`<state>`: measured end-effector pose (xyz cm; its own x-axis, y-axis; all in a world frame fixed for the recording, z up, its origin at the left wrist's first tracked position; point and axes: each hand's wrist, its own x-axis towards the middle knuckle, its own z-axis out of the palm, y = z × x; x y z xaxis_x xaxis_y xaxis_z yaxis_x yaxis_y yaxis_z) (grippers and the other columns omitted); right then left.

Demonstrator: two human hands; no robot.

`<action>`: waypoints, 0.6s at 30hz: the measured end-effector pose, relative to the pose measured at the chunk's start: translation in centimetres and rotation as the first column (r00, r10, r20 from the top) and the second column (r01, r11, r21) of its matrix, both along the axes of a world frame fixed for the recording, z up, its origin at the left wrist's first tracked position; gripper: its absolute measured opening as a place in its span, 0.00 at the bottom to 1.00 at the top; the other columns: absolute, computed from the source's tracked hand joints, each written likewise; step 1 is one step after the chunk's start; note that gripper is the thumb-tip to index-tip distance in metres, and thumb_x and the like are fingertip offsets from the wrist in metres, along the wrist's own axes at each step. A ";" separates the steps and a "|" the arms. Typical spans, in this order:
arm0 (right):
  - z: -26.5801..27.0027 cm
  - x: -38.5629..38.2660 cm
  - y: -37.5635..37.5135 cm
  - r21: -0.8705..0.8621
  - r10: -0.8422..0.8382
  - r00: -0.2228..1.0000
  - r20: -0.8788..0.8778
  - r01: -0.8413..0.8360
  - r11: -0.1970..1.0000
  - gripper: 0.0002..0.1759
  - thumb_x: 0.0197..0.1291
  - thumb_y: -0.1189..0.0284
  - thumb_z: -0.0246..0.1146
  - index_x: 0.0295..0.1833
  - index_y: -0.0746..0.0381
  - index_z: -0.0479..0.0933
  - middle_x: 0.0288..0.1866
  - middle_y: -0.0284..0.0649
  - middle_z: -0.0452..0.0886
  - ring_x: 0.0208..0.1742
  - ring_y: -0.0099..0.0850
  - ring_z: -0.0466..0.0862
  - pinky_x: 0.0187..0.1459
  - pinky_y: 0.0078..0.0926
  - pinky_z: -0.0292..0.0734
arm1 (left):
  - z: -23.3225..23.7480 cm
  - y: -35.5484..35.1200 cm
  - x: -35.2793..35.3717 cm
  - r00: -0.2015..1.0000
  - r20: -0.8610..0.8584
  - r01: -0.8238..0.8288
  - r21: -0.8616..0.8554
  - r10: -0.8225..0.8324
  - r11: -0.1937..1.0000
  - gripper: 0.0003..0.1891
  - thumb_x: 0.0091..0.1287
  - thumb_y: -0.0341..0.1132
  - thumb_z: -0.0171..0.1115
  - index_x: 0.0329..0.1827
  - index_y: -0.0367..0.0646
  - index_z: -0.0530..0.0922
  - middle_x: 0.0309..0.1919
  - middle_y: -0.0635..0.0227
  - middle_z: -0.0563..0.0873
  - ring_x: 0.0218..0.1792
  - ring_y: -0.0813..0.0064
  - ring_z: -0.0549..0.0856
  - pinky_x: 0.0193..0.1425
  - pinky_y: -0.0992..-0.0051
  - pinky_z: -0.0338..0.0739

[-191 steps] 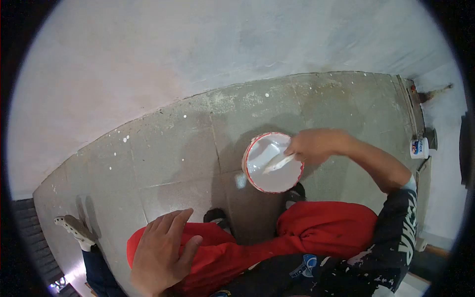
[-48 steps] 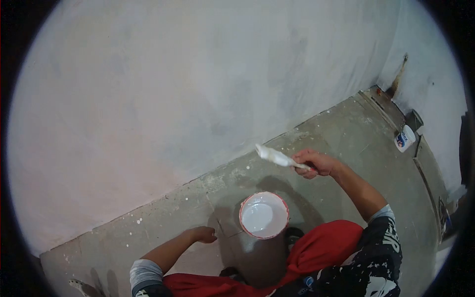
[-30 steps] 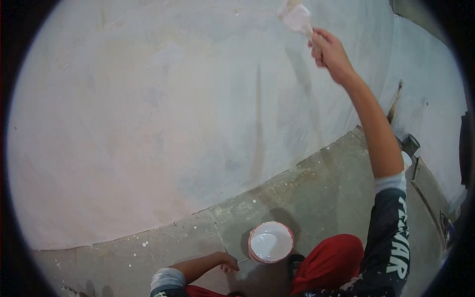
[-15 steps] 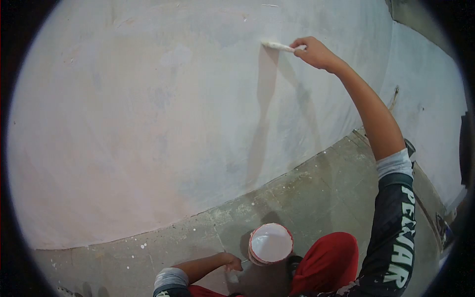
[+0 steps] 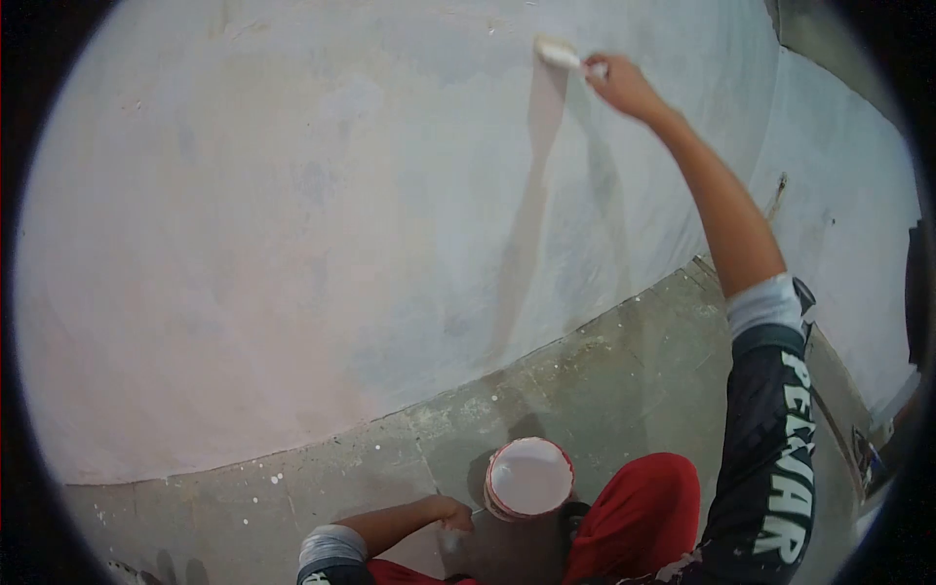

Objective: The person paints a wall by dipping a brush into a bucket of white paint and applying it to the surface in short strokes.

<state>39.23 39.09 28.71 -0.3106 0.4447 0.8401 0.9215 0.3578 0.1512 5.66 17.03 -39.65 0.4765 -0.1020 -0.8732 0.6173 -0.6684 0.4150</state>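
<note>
A pale, patchy wall meets a speckled concrete floor. Far right, the raised right hand grips a brush pressed against the wall. The left hand rests on the floor just left of the paint bucket, fingers perhaps curled; I cannot tell.

White-coated paintbrush pressed high against the wall; red-rimmed bucket of white paint upright on the floor.
</note>
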 end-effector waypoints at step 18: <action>2.7 -8.0 -1.3 0.120 0.069 0.988 -0.139 -0.053 0.991 0.18 0.59 0.63 0.60 0.49 0.64 0.81 0.39 0.50 0.83 0.37 0.42 0.80 0.44 0.37 0.75 | -3.7 0.3 -0.4 0.999 0.023 -0.036 0.087 0.034 0.996 0.23 0.65 0.52 0.48 0.35 0.38 0.79 0.29 0.61 0.80 0.27 0.66 0.78 0.32 0.62 0.75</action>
